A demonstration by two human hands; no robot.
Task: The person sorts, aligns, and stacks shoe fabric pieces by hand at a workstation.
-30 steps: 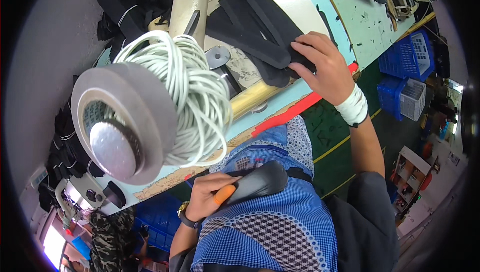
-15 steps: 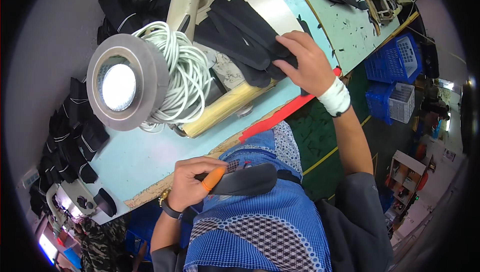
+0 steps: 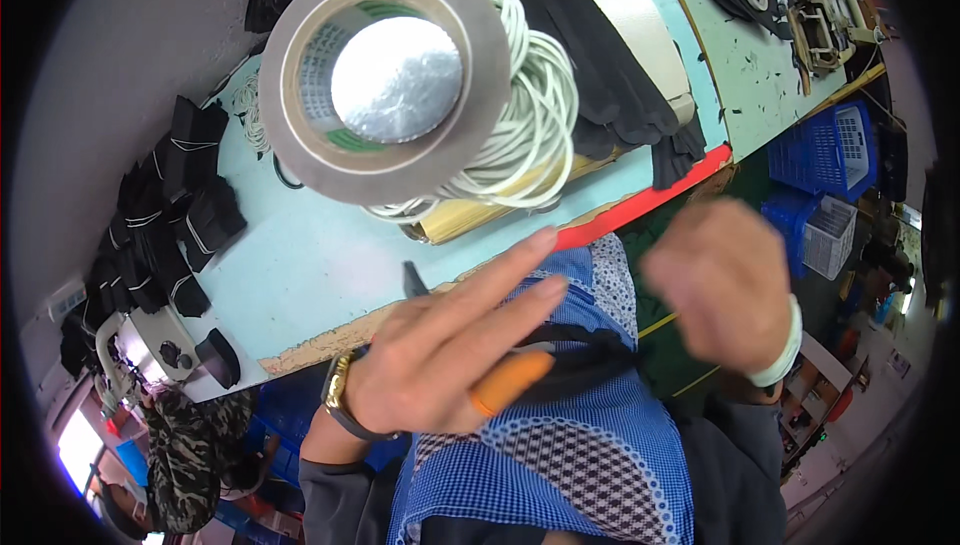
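Note:
My left hand [image 3: 440, 350], with an orange finger cot [image 3: 513, 382] on its thumb, is over my lap. Its index and middle fingers reach forward, while the thumb lies along a dark, blurred black fabric strip [image 3: 600, 357] that it seems to hold. A dark pointed tip [image 3: 413, 280] sticks out beyond the back of this hand; its kind is unclear. My right hand [image 3: 725, 290], a white band [image 3: 785, 345] at its wrist, hovers to the right of my lap. Motion smears its fingers, and I see nothing certain in them. More black strips [image 3: 600, 55] lie stacked on the cream machine bed.
A large tape roll [image 3: 480, 95] and a coil of white cord [image 3: 545, 115] stand high in front of me. Bundled black pieces [image 3: 190, 165] lie at the table's left. Red tape [image 3: 640, 205] lines the table edge [image 3: 330, 340]. Blue crates [image 3: 820, 150] stand at right.
My right hand has left the stacked strips and come down toward my lap. The left hand has risen closer, its fingers stretching out. The view has shifted, so the tape roll looks larger.

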